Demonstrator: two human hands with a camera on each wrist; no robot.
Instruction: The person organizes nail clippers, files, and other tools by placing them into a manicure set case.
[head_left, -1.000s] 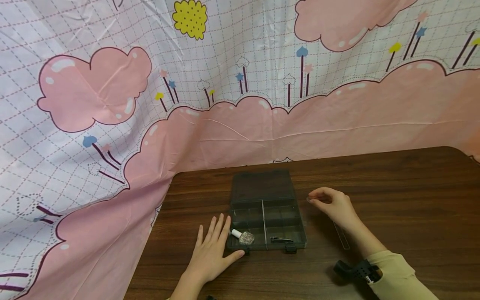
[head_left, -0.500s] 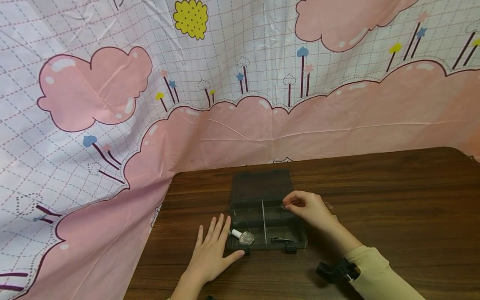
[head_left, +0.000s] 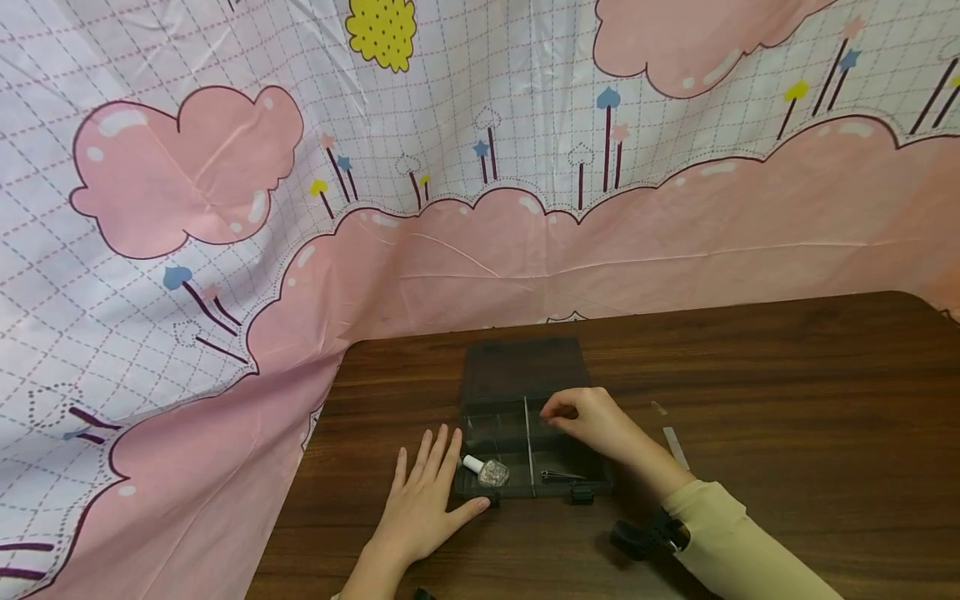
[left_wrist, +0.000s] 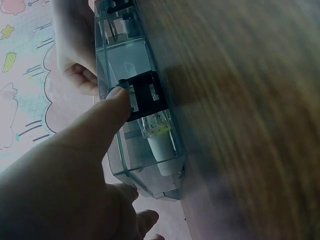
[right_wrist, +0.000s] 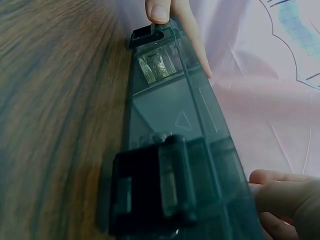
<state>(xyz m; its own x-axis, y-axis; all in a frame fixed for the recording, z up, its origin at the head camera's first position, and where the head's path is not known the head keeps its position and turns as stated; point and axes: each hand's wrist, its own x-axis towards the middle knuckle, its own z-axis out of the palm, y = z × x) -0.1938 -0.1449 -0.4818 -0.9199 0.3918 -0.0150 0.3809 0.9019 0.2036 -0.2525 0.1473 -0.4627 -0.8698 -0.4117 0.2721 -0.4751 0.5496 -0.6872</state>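
A dark see-through divided box (head_left: 570, 492) lies open on the table, its lid (head_left: 521, 371) folded back. My left hand (head_left: 420, 504) spreads along its left side, thumb at the front latch (left_wrist: 145, 95). My right hand (head_left: 592, 421) is over the back right compartment, thumb and fingers pinched together. The small clear piece at those fingertips is largely hidden now. A glitter nail polish bottle (head_left: 492, 474) with a white cap lies in the front left compartment. In the front right one is a nail clipper (head_left: 561, 477).
Right of the box, partly behind my right forearm, a pale flat strip (head_left: 675, 448) lies on the wooden table (head_left: 810, 417). A small clear piece (head_left: 658, 407) is just beyond it. A patterned cloth (head_left: 465, 250) hangs behind the table's back edge.
My right hand has moved left from beside the box to over its back right compartment, carrying a small clear piece at its fingertips. The left hand has stayed in place.
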